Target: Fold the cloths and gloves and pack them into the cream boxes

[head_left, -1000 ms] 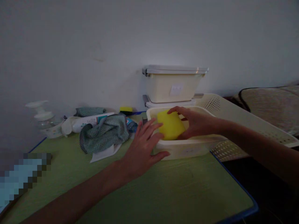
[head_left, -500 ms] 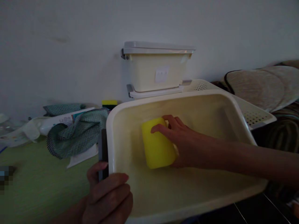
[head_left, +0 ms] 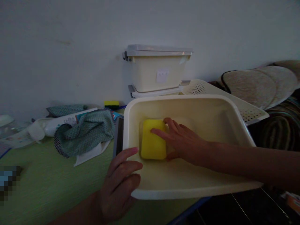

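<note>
A cream plastic storage bin (head_left: 201,184) is tilted so that its inside faces me. My left hand (head_left: 124,179) grips its left rim near the lower corner, fingers curled over the edge. Inside the bin, a yellow sponge (head_left: 153,143) lies against the inner surface toward the left end. My right hand (head_left: 180,137) reaches in from the right and holds the sponge by its right side, with one finger across its face. The fingertips on the sponge's far edge are partly hidden.
Behind stand a lidded cream box (head_left: 150,73) and a perforated basket (head_left: 199,87). On the green tabletop (head_left: 58,184) lie a grey-green cloth (head_left: 86,134), a white bottle (head_left: 61,123) and another sponge (head_left: 112,104). Cushions (head_left: 255,87) are at right.
The bin has shifted right and its near edge has come up in view. The yellow sponge has turned upright and lies flatter against the bin. My left hand has moved right with the rim.
</note>
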Available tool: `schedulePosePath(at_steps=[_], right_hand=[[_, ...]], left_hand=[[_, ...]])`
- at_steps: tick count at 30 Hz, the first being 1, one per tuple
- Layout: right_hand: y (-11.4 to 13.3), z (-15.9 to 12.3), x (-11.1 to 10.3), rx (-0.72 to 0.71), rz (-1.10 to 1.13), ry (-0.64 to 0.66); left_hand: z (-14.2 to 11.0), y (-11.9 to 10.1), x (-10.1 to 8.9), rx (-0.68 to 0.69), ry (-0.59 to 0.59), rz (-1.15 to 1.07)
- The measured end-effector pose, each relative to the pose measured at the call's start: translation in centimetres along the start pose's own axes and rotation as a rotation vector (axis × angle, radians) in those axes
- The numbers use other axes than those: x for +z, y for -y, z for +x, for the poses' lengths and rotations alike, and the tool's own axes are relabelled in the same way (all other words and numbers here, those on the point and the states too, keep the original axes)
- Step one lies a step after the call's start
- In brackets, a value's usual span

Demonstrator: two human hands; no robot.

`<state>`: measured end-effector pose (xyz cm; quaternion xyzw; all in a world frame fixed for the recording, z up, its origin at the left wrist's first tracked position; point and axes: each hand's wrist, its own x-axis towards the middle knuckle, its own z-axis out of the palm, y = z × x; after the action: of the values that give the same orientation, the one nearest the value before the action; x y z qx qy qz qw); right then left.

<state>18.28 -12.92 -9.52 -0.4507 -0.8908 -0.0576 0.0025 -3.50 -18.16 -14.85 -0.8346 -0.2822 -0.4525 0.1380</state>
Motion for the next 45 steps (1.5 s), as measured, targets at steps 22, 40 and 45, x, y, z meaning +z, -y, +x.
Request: schedulePosePath(at_steps=[22,40,45], right_hand=[[-0.7,0.9,-1.4,-0.249,-0.38,-0.118],[-0.1,0.2,-1.6,-0.335,-0.036,0.114],[-0.4,1.4,-2.6,-0.301,0.037,0.239]], left_hand=[[0.2,-0.4,0.4,0.068,-0.009,-0.024],[1.6,-0.3,0.5,-0.01,-0.003,-0.075],[2.7,0.2,1.0,-0.071,0.002,-0.105]])
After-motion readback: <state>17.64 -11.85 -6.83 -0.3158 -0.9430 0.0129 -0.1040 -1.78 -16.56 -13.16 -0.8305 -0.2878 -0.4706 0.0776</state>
